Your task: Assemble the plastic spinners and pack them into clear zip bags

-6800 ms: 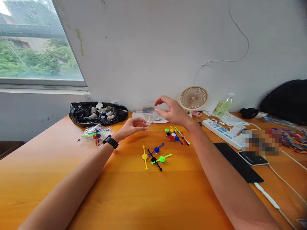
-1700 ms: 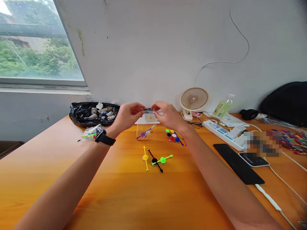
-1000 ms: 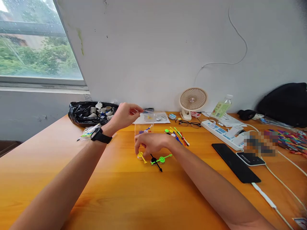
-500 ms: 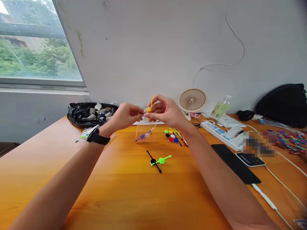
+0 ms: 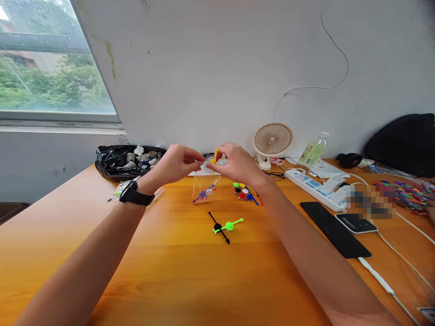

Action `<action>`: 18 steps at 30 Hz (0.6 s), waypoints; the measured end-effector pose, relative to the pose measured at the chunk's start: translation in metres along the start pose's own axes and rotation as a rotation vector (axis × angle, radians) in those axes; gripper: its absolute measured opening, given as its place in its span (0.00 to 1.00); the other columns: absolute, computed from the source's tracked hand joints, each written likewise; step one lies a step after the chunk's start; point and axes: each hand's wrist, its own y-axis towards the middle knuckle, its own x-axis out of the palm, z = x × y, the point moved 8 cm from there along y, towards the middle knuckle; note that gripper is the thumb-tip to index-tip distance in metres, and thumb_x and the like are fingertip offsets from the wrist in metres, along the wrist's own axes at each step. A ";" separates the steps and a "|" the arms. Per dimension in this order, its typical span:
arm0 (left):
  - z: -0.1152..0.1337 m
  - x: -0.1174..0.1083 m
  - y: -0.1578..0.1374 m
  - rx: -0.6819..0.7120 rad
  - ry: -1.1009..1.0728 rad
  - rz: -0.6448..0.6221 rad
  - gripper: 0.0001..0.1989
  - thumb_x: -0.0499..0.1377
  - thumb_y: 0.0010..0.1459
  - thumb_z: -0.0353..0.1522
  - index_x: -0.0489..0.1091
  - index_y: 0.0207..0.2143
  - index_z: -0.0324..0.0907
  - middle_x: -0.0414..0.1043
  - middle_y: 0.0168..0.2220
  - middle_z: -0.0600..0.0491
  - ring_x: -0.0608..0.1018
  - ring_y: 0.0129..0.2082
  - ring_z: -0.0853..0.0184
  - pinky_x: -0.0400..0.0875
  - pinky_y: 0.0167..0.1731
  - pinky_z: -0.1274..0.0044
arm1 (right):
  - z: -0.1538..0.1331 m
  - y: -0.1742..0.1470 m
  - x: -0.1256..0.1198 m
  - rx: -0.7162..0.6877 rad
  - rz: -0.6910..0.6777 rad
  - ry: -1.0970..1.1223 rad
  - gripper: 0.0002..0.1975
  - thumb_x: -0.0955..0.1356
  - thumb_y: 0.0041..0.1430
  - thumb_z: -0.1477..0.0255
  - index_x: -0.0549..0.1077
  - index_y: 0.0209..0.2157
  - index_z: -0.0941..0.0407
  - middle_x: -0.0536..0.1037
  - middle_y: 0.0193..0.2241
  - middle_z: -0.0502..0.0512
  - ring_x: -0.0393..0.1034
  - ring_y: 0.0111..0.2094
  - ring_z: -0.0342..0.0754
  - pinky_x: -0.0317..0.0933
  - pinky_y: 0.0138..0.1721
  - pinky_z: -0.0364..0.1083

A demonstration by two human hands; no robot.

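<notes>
My right hand (image 5: pixel 238 162) pinches a yellow spinner arrow (image 5: pixel 214 159), held upright above the table. Close beside it, my left hand (image 5: pixel 180 160) has thumb and fingertips pressed together near the arrow's middle; what lies between them is too small to make out. Below my hands is a clear plastic bag (image 5: pixel 197 183) with a blue and a white arrow spinner inside. Nearer to me lie a black arrow spinner (image 5: pixel 218 227) and a green arrow spinner (image 5: pixel 229 226), overlapping. Loose coloured discs (image 5: pixel 242 196) and arrows sit in a group right of the bag.
A black plastic bag (image 5: pixel 108 163) of rolls stands at the back left. Along the right are a small fan (image 5: pixel 273 139), a bottle (image 5: pixel 312 151), a power strip (image 5: pixel 309 184), a black slab (image 5: pixel 333 228) and cables. A wall rises behind the table (image 5: pixel 163 271).
My right hand has turned and lowered slightly, its fingers closer together. The yellow arrow has come down a little and shows its flat side more. My left hand stays nearly in place.
</notes>
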 end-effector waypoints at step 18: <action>0.004 -0.002 0.000 0.059 0.093 -0.008 0.13 0.61 0.59 0.32 0.83 0.42 0.40 0.85 0.34 0.50 0.86 0.35 0.61 0.81 0.39 0.75 | -0.001 -0.013 0.009 -0.115 -0.243 -0.023 0.08 0.77 0.61 0.64 0.81 0.36 0.53 0.65 0.60 0.58 0.62 0.58 0.60 0.61 0.51 0.53</action>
